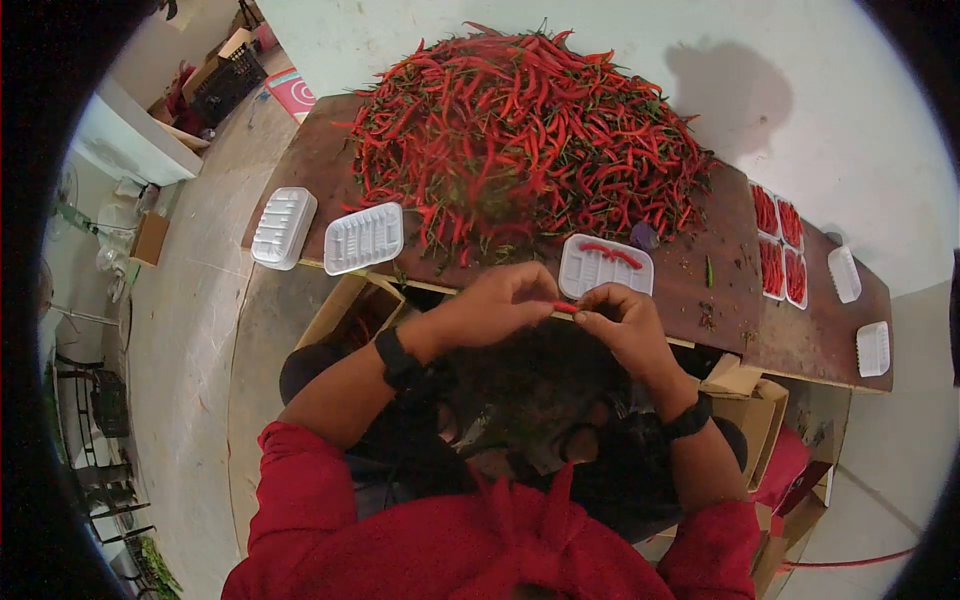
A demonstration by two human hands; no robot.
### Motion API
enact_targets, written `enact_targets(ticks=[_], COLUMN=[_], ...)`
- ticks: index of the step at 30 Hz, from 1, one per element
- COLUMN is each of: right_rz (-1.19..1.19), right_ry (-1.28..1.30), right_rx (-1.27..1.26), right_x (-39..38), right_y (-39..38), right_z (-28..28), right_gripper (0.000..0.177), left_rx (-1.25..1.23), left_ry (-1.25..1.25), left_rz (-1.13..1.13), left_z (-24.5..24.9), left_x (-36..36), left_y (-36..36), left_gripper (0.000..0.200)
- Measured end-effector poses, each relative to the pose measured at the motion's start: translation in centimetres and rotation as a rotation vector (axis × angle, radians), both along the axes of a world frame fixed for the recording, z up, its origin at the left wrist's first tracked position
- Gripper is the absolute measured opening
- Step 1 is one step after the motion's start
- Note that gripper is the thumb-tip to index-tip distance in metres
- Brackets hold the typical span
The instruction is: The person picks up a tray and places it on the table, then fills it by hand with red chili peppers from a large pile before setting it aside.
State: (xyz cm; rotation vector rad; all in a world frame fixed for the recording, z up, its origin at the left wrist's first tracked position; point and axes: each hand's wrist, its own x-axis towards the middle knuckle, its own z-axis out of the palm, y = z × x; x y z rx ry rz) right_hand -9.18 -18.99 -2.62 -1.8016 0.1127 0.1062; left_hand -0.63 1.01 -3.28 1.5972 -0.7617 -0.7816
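Between my two hands is a red chili pepper [565,308], held just off the table's front edge. My left hand [505,305] is closed on its left end, and my right hand [618,322] pinches the other end with thumb and fingers. Right behind my hands lies a white foam tray [608,262] with a few red chilies [612,255] in it. A large heap of red chilies [530,120] with green stems rises at the back of the brown table [690,300].
To the left lie a white tray [364,238] and a stack of white trays [284,228]. Chili-filled trays [783,245] stand at the right, beside two more white trays [845,275]. Cardboard boxes [750,425] sit under the table. A loose green chili [709,271] lies right of the heap.
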Motion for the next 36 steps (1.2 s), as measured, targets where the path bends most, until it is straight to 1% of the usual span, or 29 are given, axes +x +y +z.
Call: enact_targets(ticks=[3,5,6,7,8,9,11,12,14,15,17,18,20,21,23,27,29,30,32,34,36], right_rz=[0.004,0.006,0.006,0.027,0.048,0.047,0.631,0.629,0.495,0.493,0.095,0.092,0.002,-0.006,-0.113,-0.197,-0.16,-0.173,-0.154,-0.168,-0.18], right_ry=[-0.01,-0.026,-0.026,-0.092,-0.159,-0.159,0.062,0.061,-0.268,-0.266,-0.261,-0.26,-0.303,-0.302,-0.329,-0.303,-0.496,-0.491,-0.543,-0.563,-0.584], right_rx=[-0.008,-0.107,-0.107,-0.221,-0.335,-0.334,-0.497,-0.496,-0.745,-0.745,-0.639,-0.639,-0.635,-0.635,-0.712,-0.675,-0.746,-0.745,-0.833,-0.837,-0.842], right_x=[0.0,-0.1,-0.2,-0.4,-0.5,-0.5,-0.5,-0.7,-1.5,-1.5,-1.0,-0.7,-0.1,-0.1,0.0,0.6,0.9,1.0,1.3,1.6,2.1], right_y=[0.0,0.2,0.2,0.3,0.3,0.2,-0.2,-0.2,0.1,0.1,0.0,-0.3,-1.1,-1.4,-1.9,-2.8,-3.4,-3.6,-3.8,-4.2,-4.7], right_z=[-0.1,0.3,0.2,0.2,0.1,0.4,1.2,0.8,-0.4,-0.4,-0.4,-0.3,0.1,-0.1,-0.5,0.2,-0.5,-0.6,-0.9,-1.0,-1.2], right_gripper=[0.018,0.02,0.02,0.023,0.025,0.025,0.024,0.024,0.019,0.019,0.017,0.017,0.02,0.02,0.019,0.018,0.015,0.015,0.013,0.012,0.011], left_rx=[-0.015,0.007,0.029,0.029,0.072,0.115,0.119,0.123,0.109,0.092,0.101,0.109,0.1,0.091,0.088,0.039,0.048,0.056,0.056,0.058,0.061], left_ry=[0.0,-0.042,-0.085,-0.085,-0.179,-0.273,-0.301,-0.327,-0.339,-0.347,-0.337,-0.329,-0.338,-0.345,-0.342,-0.33,-0.319,-0.308,-0.298,-0.288,-0.421], left_rz=[-0.012,0.001,0.014,0.014,0.08,0.146,0.187,0.23,0.214,0.201,0.169,0.138,0.138,0.139,0.141,0.137,0.12,0.115,0.105,0.097,0.195], left_z=[0.1,0.6,0.9,1.0,1.1,1.2,0.8,0.7,0.6,0.5,0.3,0.3,0.7,0.9,0.9,0.1,-0.4,-0.6,-1.2,-1.6,-1.8], left_x=[0.1,0.2,0.3,0.5,0.8,1.1,1.5,1.7,1.5,1.3,1.0,0.9,0.7,0.6,0.9,1.5,1.6,1.7,1.9,2.1,2.3], left_y=[0.1,0.2,0.3,0.3,0.4,0.5,0.6,0.6,0.0,-0.4,-1.4,-2.0,-3.1,-3.7,-4.7,-6.4,-7.3,-7.7,-8.4,-8.9,-9.2], left_gripper=[0.012,0.013,0.014,0.014,0.015,0.015,0.016,0.016,0.016,0.017,0.017,0.018,0.018,0.019,0.019,0.02,0.02,0.021,0.021,0.022,0.023])
